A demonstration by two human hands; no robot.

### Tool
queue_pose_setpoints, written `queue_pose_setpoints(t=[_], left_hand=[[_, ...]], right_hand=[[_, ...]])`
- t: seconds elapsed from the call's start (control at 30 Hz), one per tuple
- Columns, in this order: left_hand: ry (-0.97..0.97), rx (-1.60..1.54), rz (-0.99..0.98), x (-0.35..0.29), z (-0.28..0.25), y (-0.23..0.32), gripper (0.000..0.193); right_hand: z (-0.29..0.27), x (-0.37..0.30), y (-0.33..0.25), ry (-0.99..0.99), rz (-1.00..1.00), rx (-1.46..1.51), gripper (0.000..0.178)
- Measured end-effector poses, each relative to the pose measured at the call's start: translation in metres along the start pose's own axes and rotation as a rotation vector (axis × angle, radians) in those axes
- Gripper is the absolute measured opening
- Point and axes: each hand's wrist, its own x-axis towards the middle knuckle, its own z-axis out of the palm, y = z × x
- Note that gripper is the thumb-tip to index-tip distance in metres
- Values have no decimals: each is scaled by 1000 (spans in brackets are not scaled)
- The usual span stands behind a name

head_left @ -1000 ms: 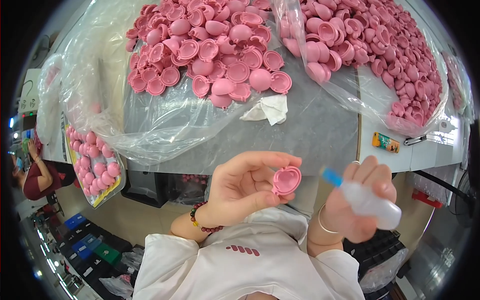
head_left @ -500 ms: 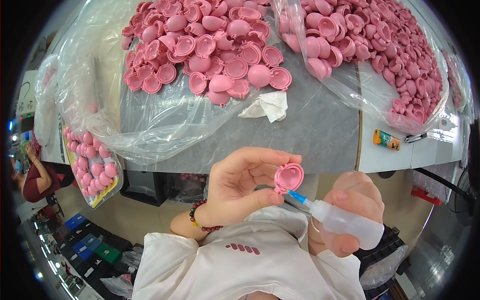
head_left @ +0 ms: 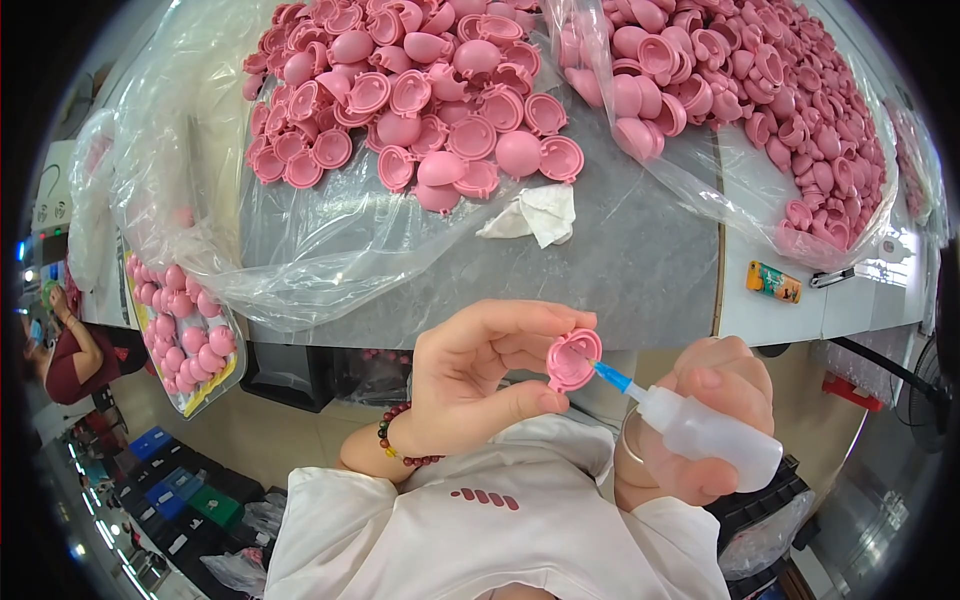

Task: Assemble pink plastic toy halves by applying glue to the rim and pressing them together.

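Observation:
My left hand [head_left: 490, 365] pinches a pink plastic half shell [head_left: 574, 360] by its edge, with the hollow side facing up toward me. In my right hand [head_left: 705, 415] is a translucent white squeeze bottle [head_left: 715, 437] with a blue needle tip [head_left: 612, 377]. The bottle lies tilted, and its tip points at the shell's right rim; whether it touches cannot be made out. Beyond my hands, a heap of similar pink shells [head_left: 410, 90] lies on clear plastic on the grey table [head_left: 600, 275].
A second heap of small pink parts [head_left: 800, 110] lies in plastic at the right. Between the heaps and me are a crumpled white cloth [head_left: 535, 214], an orange-and-green tube [head_left: 773, 282] and a stapler-like tool [head_left: 831, 277]. A tray [head_left: 238, 365] of pink balls stands left; another person [head_left: 75, 355] sits beyond.
The bottle's tip has moved from the shell's lower edge up and right to its right rim. The shell has turned slightly in my left hand.

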Motion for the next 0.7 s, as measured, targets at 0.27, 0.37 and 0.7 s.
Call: queue_pose_setpoints(t=[0.27, 0.37, 0.7], left_hand=[[-12, 274, 149, 1, -1, 3, 45], [-25, 562, 293, 3, -3, 5, 43], [-66, 274, 315, 1, -5, 2, 37]], right_hand=[[4, -2, -2, -30, 25, -78, 57], [7, -4, -1, -26, 11, -109, 61], [-3, -2, 14, 176, 25, -153, 44]])
